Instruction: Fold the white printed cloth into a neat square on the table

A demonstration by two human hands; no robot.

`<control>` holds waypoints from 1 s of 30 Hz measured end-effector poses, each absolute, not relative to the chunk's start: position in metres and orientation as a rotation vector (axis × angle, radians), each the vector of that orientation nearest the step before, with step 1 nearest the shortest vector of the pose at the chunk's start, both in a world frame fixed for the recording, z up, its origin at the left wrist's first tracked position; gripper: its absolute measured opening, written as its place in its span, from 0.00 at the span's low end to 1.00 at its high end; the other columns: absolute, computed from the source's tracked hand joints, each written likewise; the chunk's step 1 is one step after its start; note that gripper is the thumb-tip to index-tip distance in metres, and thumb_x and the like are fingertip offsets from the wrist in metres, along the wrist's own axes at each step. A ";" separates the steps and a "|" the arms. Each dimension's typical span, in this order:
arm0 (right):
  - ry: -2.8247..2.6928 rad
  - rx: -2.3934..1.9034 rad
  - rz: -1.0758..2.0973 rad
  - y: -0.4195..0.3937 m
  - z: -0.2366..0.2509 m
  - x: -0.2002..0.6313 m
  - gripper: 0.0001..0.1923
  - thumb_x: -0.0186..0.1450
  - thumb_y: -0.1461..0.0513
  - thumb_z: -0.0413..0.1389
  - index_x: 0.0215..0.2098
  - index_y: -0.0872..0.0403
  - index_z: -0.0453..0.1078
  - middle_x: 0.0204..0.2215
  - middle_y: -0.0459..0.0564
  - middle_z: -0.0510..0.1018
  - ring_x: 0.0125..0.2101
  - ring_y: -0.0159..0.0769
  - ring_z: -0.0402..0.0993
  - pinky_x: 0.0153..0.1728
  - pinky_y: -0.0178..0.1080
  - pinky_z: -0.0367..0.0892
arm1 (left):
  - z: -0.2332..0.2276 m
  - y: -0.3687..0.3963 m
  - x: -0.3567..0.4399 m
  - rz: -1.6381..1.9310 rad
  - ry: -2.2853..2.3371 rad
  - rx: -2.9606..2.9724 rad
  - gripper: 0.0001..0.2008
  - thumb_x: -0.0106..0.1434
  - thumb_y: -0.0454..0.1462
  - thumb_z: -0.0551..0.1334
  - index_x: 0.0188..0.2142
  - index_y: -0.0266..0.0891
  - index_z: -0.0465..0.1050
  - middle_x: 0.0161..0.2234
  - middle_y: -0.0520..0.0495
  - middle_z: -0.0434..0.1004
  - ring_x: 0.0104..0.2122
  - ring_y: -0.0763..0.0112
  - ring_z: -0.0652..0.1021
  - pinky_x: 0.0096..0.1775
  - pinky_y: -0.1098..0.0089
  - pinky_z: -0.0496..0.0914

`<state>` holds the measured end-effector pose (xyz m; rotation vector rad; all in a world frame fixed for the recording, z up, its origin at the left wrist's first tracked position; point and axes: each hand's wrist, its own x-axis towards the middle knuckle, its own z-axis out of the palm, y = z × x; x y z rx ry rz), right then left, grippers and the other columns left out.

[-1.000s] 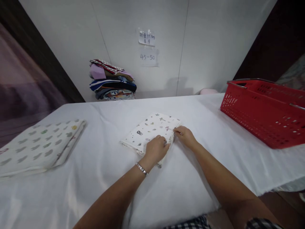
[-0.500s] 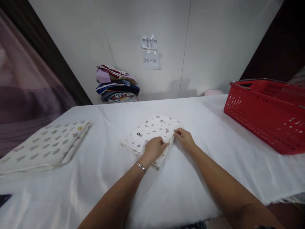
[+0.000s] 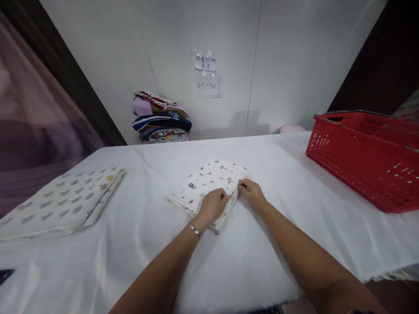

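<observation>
**Folded printed cloth held at its right edge, mid-table**

Cloth (image 3: 209, 183), white with small printed motifs, lies folded flat at the middle of the white table (image 3: 262, 244). Left hand (image 3: 212, 204) rests curled on its near right edge, fingers pinching the layers. Right hand (image 3: 251, 194) nips the right corner between thumb and fingertips. Judged step: squaring the fold's edges; any further move calls for keeping the layers aligned. Second folded cloth (image 3: 62, 203) lies well apart to the left, red basket (image 3: 363, 161) to the right, stacked textiles (image 3: 160, 117) against the wall.
</observation>
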<state>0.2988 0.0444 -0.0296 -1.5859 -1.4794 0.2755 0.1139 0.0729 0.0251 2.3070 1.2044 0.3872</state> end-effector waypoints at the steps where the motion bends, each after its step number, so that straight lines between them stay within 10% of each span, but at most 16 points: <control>1: -1.485 -1.578 0.280 0.044 -0.030 0.299 0.07 0.59 0.61 0.49 0.30 0.52 0.70 0.28 0.45 0.74 0.30 0.34 0.67 0.34 0.37 0.62 | 0.024 0.072 0.114 0.407 1.171 2.325 0.13 0.62 0.43 0.53 0.24 0.40 0.64 0.24 0.53 0.72 0.26 0.72 0.70 0.27 0.72 0.57; 30: -2.174 -1.939 -0.083 0.075 0.013 0.342 0.12 0.63 0.65 0.48 0.32 0.49 0.74 0.32 0.50 0.73 0.38 0.38 0.65 0.28 0.34 0.55 | 0.011 0.066 0.114 0.450 1.156 2.455 0.06 0.59 0.39 0.57 0.28 0.41 0.64 0.29 0.52 0.71 0.30 0.72 0.71 0.30 0.72 0.58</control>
